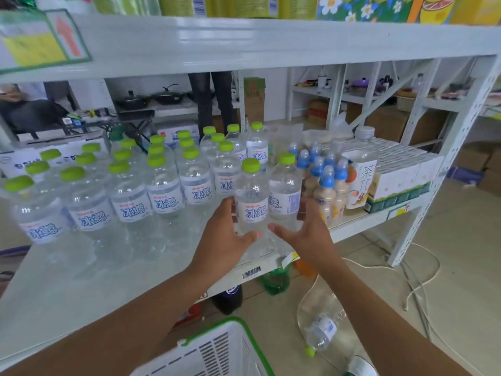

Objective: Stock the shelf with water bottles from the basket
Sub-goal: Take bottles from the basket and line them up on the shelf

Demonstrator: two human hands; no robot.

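Two water bottles stand side by side, touching, near the front edge of the shelf, at the right end of the rows already stocked. The left hand holds the left bottle, with its fingers up the far side and its thumb curved across the base. The right hand holds the right bottle the same way, in a loose wrap rather than a tight grip.

The pair is close to the shelf lip, so I judge that letting go before pushing them back could tip one off onto the floor. Just beside the right bottle are the blue-capped bottles, and a sideways shove of the right hand could knock them into the tea bottle. The clear, smooth bottle walls may also slip in so light a hold.

Below, only a corner of the white basket with its green rim is in view; no bottle shows in that part, and the rest is out of frame. On the floor, a bottle lies on its side in a loose plastic wrap
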